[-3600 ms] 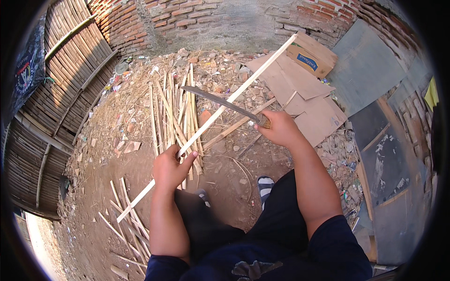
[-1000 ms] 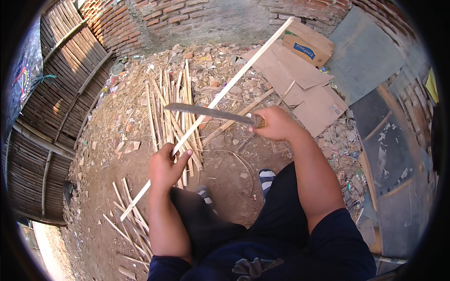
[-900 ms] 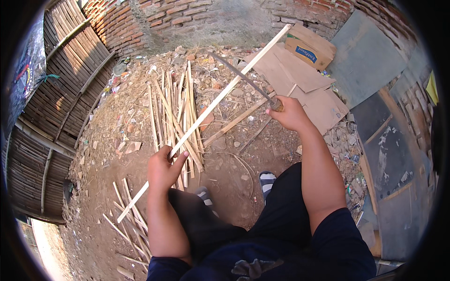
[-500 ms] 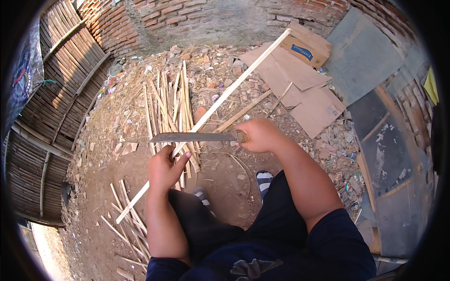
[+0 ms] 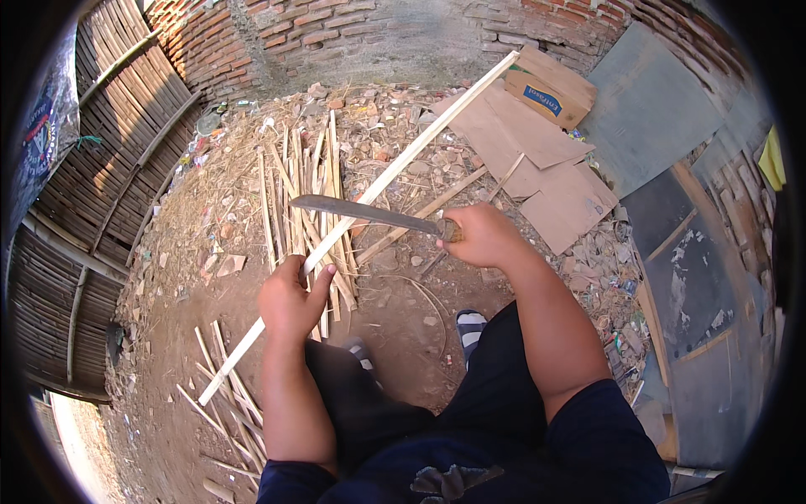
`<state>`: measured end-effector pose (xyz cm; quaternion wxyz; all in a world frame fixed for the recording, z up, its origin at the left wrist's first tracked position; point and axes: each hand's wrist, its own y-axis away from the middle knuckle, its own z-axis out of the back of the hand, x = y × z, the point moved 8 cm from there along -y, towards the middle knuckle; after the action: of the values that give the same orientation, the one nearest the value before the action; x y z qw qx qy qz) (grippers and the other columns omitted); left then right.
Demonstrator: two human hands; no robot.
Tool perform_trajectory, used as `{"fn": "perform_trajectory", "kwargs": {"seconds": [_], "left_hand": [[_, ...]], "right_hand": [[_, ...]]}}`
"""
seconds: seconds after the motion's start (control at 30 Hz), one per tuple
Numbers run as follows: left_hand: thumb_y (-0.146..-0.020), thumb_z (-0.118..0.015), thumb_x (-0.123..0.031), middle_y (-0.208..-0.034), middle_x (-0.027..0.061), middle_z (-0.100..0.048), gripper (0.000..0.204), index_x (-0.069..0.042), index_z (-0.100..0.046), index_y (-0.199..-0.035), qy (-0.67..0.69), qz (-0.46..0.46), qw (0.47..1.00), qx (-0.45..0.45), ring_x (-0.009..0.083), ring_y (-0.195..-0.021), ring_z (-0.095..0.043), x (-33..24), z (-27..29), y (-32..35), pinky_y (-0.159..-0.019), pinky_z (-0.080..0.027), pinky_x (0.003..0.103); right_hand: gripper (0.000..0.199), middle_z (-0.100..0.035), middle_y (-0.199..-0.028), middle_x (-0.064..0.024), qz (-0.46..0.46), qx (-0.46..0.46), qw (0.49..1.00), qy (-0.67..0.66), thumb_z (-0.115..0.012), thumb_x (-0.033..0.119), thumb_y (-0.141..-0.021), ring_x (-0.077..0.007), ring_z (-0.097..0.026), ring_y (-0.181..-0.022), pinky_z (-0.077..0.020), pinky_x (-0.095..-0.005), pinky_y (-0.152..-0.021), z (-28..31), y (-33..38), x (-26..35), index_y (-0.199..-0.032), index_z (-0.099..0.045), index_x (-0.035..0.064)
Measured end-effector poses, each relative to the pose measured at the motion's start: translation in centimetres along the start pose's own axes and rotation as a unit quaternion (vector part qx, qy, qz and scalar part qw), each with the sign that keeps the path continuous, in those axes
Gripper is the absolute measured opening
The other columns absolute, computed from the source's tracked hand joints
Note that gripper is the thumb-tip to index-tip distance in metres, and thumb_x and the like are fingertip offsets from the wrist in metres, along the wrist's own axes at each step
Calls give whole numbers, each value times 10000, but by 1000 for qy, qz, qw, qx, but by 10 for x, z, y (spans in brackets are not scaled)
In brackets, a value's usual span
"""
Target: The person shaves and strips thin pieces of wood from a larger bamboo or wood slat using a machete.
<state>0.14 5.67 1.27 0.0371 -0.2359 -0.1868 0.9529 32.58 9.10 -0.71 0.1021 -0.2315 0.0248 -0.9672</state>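
Observation:
My left hand [image 5: 292,296] is closed round a long pale bamboo strip [image 5: 401,159], which slants from the lower left up to the far right. My right hand [image 5: 480,238] grips a machete [image 5: 366,211] by its wooden handle. The dark blade points left and lies across the strip in the picture, a little beyond my left hand. Whether the edge touches the strip I cannot tell. Behind them a pile of similar strips [image 5: 290,181] lies on the ground, and a smaller bunch of strips [image 5: 239,401] is at the lower left.
A brick wall [image 5: 369,38] closes off the far side; a bamboo-slat panel [image 5: 130,168] stands at the left. Flattened cardboard [image 5: 567,206] and a cardboard box [image 5: 550,88] lie at the far right, beside grey sheets [image 5: 651,101]. Rubble and litter cover much of the ground.
My right hand has moved slightly away and to the right. The machete has shifted farther up the strip, its tip now tilted upward. My left hand keeps its hold on the strip.

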Motion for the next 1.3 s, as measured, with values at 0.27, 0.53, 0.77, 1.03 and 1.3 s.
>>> {"fn": "perform_trajectory", "kwargs": {"seconds": [0.27,0.53,0.77,1.03,1.3], "left_hand": [[-870,-826,-515,-676,149,-650,499,-31,-709,-906,-39,10,999,1,380,-649,-674,-4,1,2,-608,-512,479],[-925,-778,-512,-698,166,-662,490,-28,-712,-885,-28,-15,999,-15,406,-654,-664,-15,6,2,-606,-509,481],[-986,-722,-474,-711,165,-660,458,-36,-690,-857,0,-15,1000,-14,403,-648,-656,-17,-1,4,-599,-503,482],[-983,-727,-469,-737,154,-673,434,-53,-681,-866,-41,-25,998,-27,393,-657,-657,-21,-9,5,-598,-501,492],[-969,-744,-464,-746,151,-682,433,-54,-670,-846,-63,-35,997,-12,396,-675,-672,-24,-7,3,-605,-513,493]], "right_hand": [[434,-746,-973,-228,-12,-23,1000,-3,-822,361,-862,-421,-723,-944,-570,-500,-828,2,0,4,-1191,-750,87],[519,-740,-1060,-274,-95,-105,987,-76,-818,351,-874,-416,-720,-1050,-573,-488,-899,18,-16,-72,-1281,-716,47],[426,-737,-946,-218,10,30,999,-24,-824,359,-858,-426,-713,-951,-559,-494,-833,0,-2,9,-1155,-741,66],[404,-751,-1014,-198,12,39,999,-34,-819,322,-848,-402,-718,-1003,-568,-496,-868,-12,-6,18,-1155,-745,69],[382,-748,-983,-205,-30,-72,995,-68,-809,337,-857,-407,-720,-1001,-567,-519,-872,4,-15,-45,-1147,-745,97]]}}
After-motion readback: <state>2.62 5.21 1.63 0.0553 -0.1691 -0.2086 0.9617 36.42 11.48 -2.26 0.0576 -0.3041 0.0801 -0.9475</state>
